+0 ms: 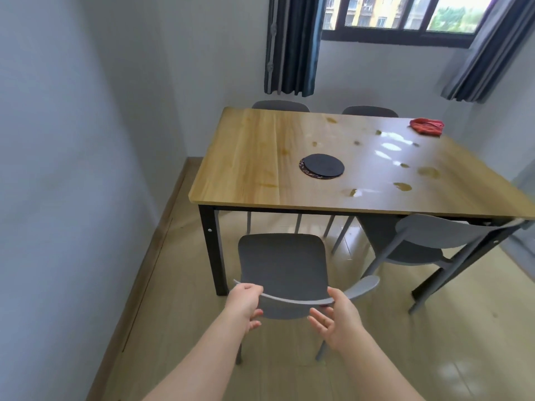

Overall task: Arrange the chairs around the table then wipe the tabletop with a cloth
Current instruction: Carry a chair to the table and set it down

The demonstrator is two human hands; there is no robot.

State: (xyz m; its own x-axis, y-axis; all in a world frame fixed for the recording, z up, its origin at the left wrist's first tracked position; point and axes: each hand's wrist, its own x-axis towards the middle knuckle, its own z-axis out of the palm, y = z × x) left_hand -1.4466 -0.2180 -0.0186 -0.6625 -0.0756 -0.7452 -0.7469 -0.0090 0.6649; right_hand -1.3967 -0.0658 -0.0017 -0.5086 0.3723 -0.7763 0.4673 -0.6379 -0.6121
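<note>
A grey chair (282, 264) stands on the floor just in front of the wooden table (254, 169), its seat facing the table. My left hand (244, 303) grips the left end of the chair's curved backrest. My right hand (335, 319) is at the backrest's middle, thumb on the top edge and fingers spread loosely below it. A second grey chair (428, 235) is tucked under the near right side. Two more chair backs (280, 105) (370, 110) show behind the far edge. A red cloth (428, 126) lies at the table's far right corner. Brownish spills (402, 186) dot the tabletop.
Dark round mats (321, 166) lie stacked mid-table. A white wall runs close along the left, leaving a narrow strip of floor beside the table. A window with dark curtains (292, 44) is behind the table. Glossy tiled floor lies open to the right of me.
</note>
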